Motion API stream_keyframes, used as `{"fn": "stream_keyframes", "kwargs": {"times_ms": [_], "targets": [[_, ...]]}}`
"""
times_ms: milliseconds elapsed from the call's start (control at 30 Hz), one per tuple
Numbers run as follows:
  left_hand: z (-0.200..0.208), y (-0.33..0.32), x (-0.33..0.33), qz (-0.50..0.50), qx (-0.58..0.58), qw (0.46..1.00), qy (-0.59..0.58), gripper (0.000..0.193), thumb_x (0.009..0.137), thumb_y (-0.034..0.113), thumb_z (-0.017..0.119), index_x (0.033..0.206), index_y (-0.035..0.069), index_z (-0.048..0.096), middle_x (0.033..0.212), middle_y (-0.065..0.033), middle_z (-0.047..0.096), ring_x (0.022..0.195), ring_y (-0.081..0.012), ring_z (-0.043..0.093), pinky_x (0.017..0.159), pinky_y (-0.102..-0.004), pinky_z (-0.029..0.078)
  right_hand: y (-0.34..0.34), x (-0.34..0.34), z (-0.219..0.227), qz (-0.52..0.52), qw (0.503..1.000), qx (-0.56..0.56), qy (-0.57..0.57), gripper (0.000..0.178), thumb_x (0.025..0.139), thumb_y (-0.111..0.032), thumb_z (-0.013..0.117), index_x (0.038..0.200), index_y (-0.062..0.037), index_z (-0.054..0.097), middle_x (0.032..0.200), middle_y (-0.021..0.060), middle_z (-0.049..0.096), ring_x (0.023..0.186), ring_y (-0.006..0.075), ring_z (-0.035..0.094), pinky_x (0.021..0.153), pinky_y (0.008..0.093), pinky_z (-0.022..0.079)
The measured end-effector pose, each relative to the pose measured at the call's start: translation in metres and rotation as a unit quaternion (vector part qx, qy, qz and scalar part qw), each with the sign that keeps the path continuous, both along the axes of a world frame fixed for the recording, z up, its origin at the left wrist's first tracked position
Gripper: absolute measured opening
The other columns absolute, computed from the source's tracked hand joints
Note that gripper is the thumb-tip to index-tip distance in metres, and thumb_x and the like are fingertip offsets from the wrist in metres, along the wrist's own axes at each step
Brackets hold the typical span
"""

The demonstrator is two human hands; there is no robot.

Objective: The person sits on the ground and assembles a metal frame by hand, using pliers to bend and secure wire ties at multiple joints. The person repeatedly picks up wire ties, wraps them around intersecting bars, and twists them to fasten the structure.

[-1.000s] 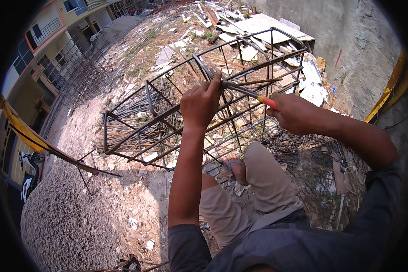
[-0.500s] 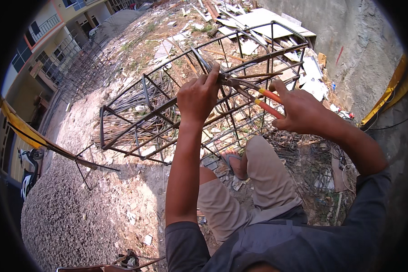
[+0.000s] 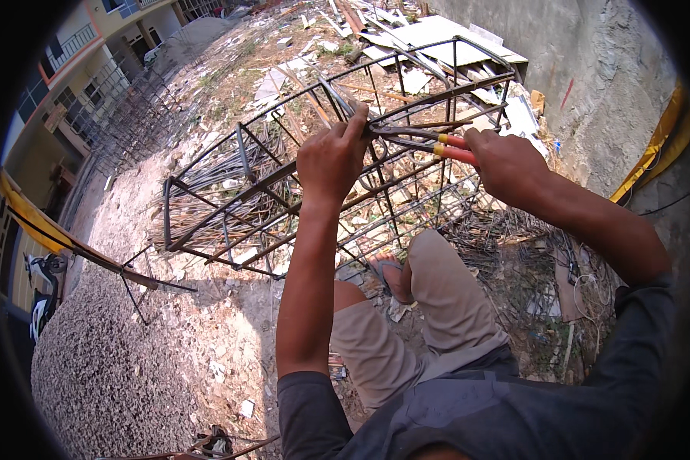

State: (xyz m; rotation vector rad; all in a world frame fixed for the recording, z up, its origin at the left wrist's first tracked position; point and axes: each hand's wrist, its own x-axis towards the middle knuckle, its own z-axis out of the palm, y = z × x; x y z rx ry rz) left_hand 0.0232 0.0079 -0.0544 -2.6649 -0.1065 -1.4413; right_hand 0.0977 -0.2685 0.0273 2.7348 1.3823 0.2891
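Observation:
A long cage of dark steel rebar (image 3: 271,184) stretches across the view in front of me, its bars tied with square stirrups. My left hand (image 3: 331,159) is closed around a bar joint near its middle, thumb side up. In my right hand (image 3: 511,166) are the orange-red and yellow handles of a pair of pincers (image 3: 418,139), squeezed nearly together. Their jaws meet the cage right beside my left fingertips. Any tie wire between the jaws is too small to make out.
Cut rebar lies in a heap (image 3: 207,211) beneath the cage. White broken boards (image 3: 429,46) lean near a concrete wall (image 3: 590,84) at the far right. A gravel pile (image 3: 107,368) rises at the lower left, near a parked motorbike (image 3: 44,295). Yellow sheeting (image 3: 34,218) hangs at the left.
My right hand has closed the spread pincer handles together and turned them flatter. My left hand stays at the same joint; the whole view has shifted slightly.

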Motion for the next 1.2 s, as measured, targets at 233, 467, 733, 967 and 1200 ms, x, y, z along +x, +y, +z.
{"fn": "stream_keyframes", "kwargs": {"times_ms": [233, 467, 733, 967, 1200], "targets": [[-0.001, -0.002, -0.007, 0.008, -0.006, 1.0, 0.016, 0.047, 0.09, 0.035, 0.075, 0.136, 0.031, 0.063, 0.077, -0.0006, 0.07, 0.063, -0.0222, 0.067, 0.055, -0.0369, 0.05, -0.008, 0.008, -0.064, -0.012, 0.536, 0.199, 0.82, 0.04, 0.106, -0.039, 0.057, 0.114, -0.0002, 0.058, 0.075, 0.001, 0.054, 0.057, 0.0113, 0.047, 0.051, 0.0271, 0.039], [0.001, -0.004, -0.009, -0.004, -0.015, 0.999, 0.028, 0.072, 0.085, 0.024, 0.079, 0.15, 0.029, 0.048, 0.089, -0.0033, 0.072, 0.077, -0.0253, 0.069, 0.068, -0.0389, 0.054, 0.033, -0.063, -0.145, 0.136, 0.087, 0.323, 0.932, 0.043, 0.108, -0.046, 0.047, 0.117, -0.006, 0.058, 0.073, -0.001, 0.057, 0.056, 0.0109, 0.058, 0.049, 0.0266, 0.049], [-0.042, -0.074, -0.032, -0.155, -0.405, 0.868, -0.241, 0.038, 0.101, 0.013, 0.062, 0.137, 0.001, 0.055, 0.125, -0.015, 0.065, 0.109, -0.0279, 0.066, 0.094, -0.0406, 0.054, 0.024, -0.057, -0.124, 0.063, 0.385, 0.348, 0.852, 0.055, 0.097, -0.039, 0.071, 0.125, 0.0039, 0.054, 0.071, 0.0063, 0.063, 0.052, 0.0139, 0.063, 0.047, 0.0292, 0.052], [-0.025, -0.106, 0.02, -0.47, -0.778, 0.412, -0.057, 0.057, 0.109, 0.05, 0.042, 0.137, 0.001, 0.05, 0.119, -0.0141, 0.067, 0.104, -0.0241, 0.067, 0.089, -0.0401, 0.057, -0.006, -0.037, -0.044, 0.021, 0.856, 0.261, 0.446, 0.061, 0.083, -0.021, 0.079, 0.13, 0.0006, 0.047, 0.087, 0.0148, 0.066, 0.067, 0.0259, 0.07, 0.059, 0.0369, 0.056], [0.005, -0.137, 0.061, -0.408, -0.836, 0.285, -0.23, 0.042, 0.11, 0.044, 0.044, 0.121, 0.005, 0.054, 0.116, -0.0096, 0.067, 0.101, -0.0208, 0.067, 0.088, -0.0371, 0.057, -0.003, -0.021, -0.058, 0.029, 0.979, 0.18, -0.086, 0.034, 0.092, -0.014, 0.064, 0.121, 0.0001, 0.054, 0.099, 0.0171, 0.061, 0.085, 0.0329, 0.069, 0.066, 0.046, 0.057]]}}
